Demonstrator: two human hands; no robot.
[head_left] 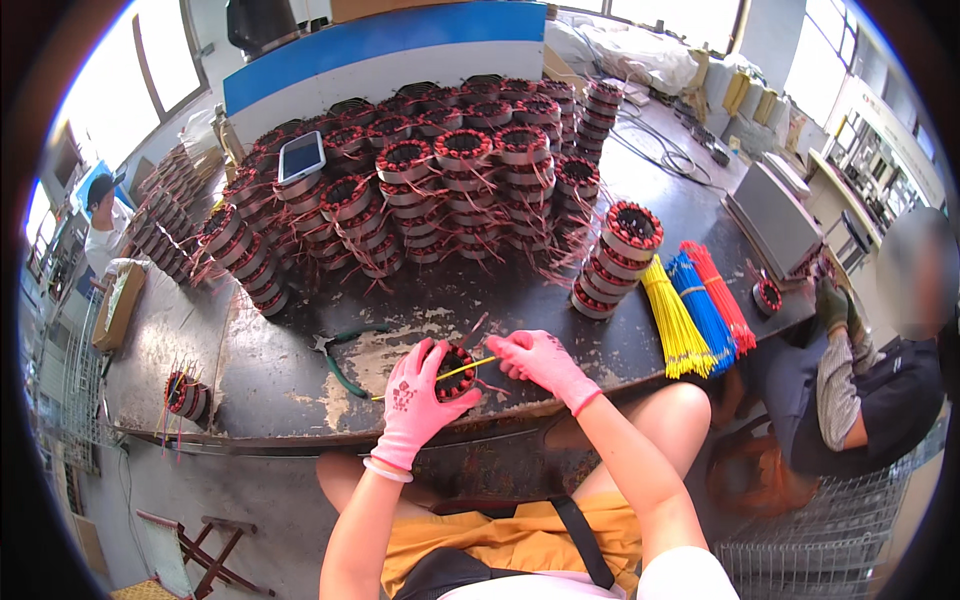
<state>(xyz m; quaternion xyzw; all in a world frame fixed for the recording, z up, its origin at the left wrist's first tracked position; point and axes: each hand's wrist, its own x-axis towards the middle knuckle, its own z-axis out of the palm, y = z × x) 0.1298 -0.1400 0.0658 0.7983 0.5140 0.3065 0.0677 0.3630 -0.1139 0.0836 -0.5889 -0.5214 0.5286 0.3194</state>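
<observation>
tabletop [270, 375], patchy, bright windows [112, 90] beyond

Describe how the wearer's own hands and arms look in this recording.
The left hand and right hand wear matching pink, close-fitting fabric gloves. A dark red printed emblem marks the back of the left glove. A thin white ring-shaped band circles the left wrist. Both forearms are uncovered; a white fabric sleeve shows on the right upper arm.
</observation>
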